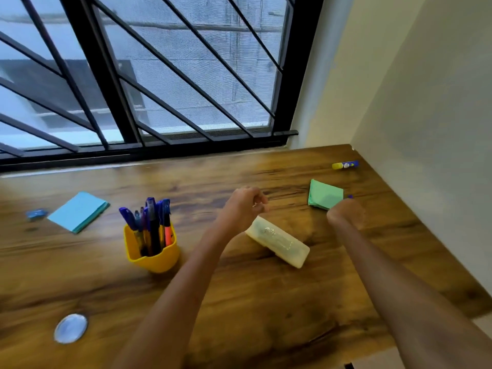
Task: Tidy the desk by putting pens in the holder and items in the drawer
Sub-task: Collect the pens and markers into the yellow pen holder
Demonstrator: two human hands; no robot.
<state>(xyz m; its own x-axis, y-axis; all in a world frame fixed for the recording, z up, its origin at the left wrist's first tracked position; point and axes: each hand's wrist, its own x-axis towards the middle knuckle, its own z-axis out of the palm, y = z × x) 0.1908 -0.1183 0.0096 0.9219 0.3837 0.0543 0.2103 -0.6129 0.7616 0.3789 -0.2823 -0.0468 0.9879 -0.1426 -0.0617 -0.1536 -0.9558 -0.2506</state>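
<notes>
Our pens (pixel 149 222) stand in the yellow cup (pixel 153 255), but both hands (left hand (pixel 246 206) curled and holding nothing, right hand (pixel 346 213) gripping one last pen) leave the paper pads, glue and box on the desk (pixel 239 302).

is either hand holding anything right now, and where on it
Right hand seems to grip a blue pen by its body, only the tip showing. Left hand is curled; anything pinched cannot be told.

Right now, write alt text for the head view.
Two bare arms reach over a wooden desk: the left hand hovers curled above a pale plastic case, the right hand meets a green notepad. A yellow holder holds pens.
</notes>
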